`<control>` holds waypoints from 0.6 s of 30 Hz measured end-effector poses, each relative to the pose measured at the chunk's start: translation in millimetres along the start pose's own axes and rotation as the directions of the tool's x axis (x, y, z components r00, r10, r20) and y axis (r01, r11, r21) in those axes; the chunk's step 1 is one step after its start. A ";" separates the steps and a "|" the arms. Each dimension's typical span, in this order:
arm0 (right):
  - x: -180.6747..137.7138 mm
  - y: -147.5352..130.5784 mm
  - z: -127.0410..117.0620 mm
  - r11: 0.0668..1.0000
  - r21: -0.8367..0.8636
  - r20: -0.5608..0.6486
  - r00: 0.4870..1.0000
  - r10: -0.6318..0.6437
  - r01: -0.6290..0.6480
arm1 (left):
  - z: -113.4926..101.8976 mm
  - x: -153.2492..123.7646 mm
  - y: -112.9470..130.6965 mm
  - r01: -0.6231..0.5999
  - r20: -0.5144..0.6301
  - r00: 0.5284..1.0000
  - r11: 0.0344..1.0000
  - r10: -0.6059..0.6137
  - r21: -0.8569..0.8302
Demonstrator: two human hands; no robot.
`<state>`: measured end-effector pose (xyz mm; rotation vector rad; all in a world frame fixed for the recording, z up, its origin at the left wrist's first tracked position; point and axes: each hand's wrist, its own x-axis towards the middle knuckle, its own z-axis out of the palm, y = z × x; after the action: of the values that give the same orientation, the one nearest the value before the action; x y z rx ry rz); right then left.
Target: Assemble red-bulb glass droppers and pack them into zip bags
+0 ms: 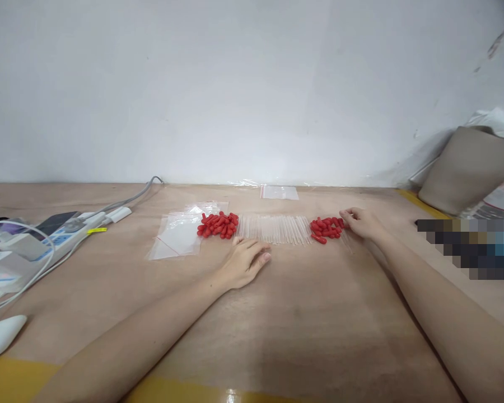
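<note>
Thin clear tubes (273, 230) lie side by side on the table, between a left pile of red bulb-shaped pieces (219, 225) and a right pile of red bulb-shaped pieces (326, 228). Together they look like droppers with red bulbs; whether each tube joins a bulb is hard to see. My left hand (246, 263) rests on the table just in front of the left pile and tubes, fingers loosely bent and thumb apart, holding nothing visible. At the right pile's outer edge, my right hand (361, 224) has thumb and fingers pinched together; what is between them is too small to make out.
Clear plastic bags (176, 238) lie left of the left pile, and another small bag (279, 193) lies by the wall. A power strip (67, 238) with cables and a white mouse (3, 336) are at left. A grey-brown container (466, 168) stands at right.
</note>
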<state>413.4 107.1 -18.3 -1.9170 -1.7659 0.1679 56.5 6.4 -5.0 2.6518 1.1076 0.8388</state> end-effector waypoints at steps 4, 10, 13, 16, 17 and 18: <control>-7.1 -11.8 -8.6 0.996 0.083 -0.064 0.998 -0.022 0.027 | 0.2 -0.4 -1.4 0.000 0.011 1.000 1.000 0.000 0.013; -30.3 -63.7 -24.3 0.913 0.179 0.295 0.865 -0.405 0.367 | -0.4 0.2 -1.0 0.006 -0.046 0.999 0.998 -0.003 0.069; -36.5 -79.1 -25.5 0.873 0.127 0.333 0.809 -0.485 0.471 | 0.2 2.3 -2.9 0.083 -0.200 0.978 0.985 -0.052 0.149; -36.7 -80.3 -22.8 0.888 0.079 0.334 0.827 -0.452 0.453 | -0.8 9.5 -4.3 0.158 -0.282 0.955 0.960 -0.090 0.231; -36.1 -79.0 -21.5 0.898 0.069 0.336 0.838 -0.430 0.434 | -1.6 13.6 -4.3 0.171 -0.284 0.954 0.950 -0.094 0.261; -35.5 -77.8 -20.1 0.906 0.061 0.339 0.845 -0.414 0.419 | -2.3 18.6 -4.2 0.179 -0.277 0.956 0.939 -0.095 0.294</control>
<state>347.7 68.2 25.1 -1.5268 -2.3801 0.3500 63.3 22.1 3.6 2.7217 1.5974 1.0863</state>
